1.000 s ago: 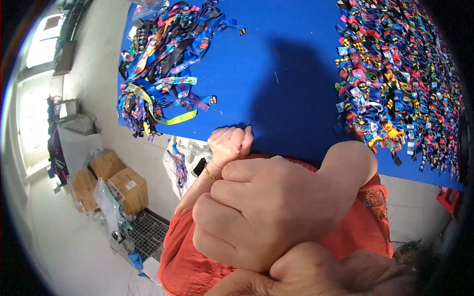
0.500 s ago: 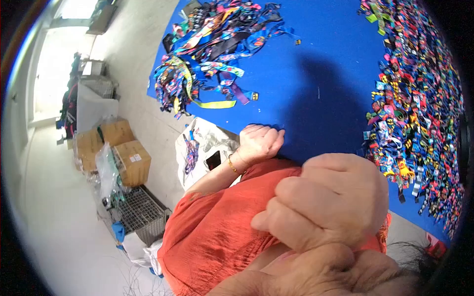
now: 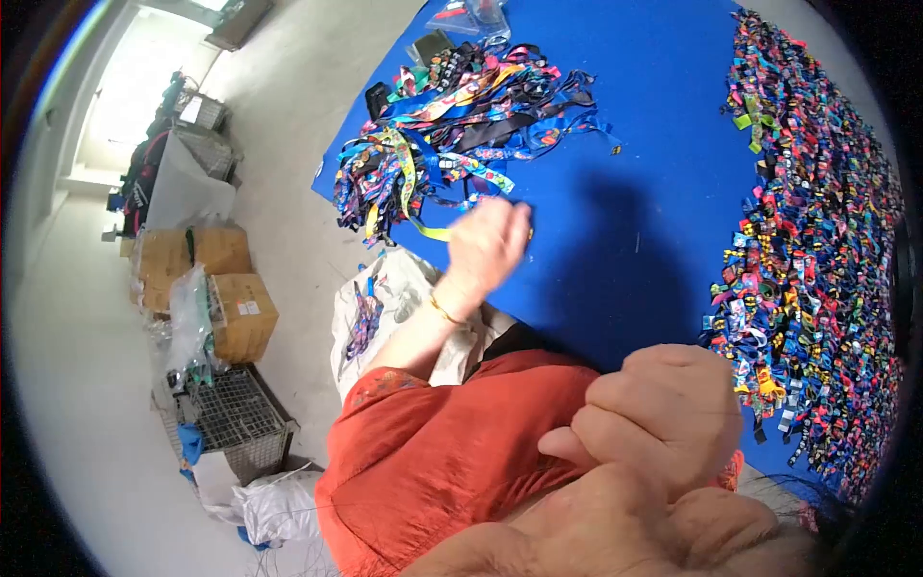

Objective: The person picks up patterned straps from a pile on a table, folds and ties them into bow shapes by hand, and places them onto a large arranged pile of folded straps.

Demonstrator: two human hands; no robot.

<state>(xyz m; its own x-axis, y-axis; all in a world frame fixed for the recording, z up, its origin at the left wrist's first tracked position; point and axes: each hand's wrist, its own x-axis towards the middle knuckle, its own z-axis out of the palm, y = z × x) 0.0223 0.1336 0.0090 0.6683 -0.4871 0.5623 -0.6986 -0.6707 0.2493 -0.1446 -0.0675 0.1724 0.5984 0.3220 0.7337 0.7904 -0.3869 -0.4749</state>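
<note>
Straps [image 3: 461, 125] near left hand [image 3: 487, 245]

I see these straps heaped on the blue desk [image 3: 663, 96]. The left hand is curled; whether it grips something, I cannot tell. The right hand [image 3: 668, 413], well apart, is folded into a fist.

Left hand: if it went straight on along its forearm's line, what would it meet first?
Probably the strap pile on the blue table: its near straps lie just past the left hand. How high the hand is above them is unclear, so it might pass over.
</note>
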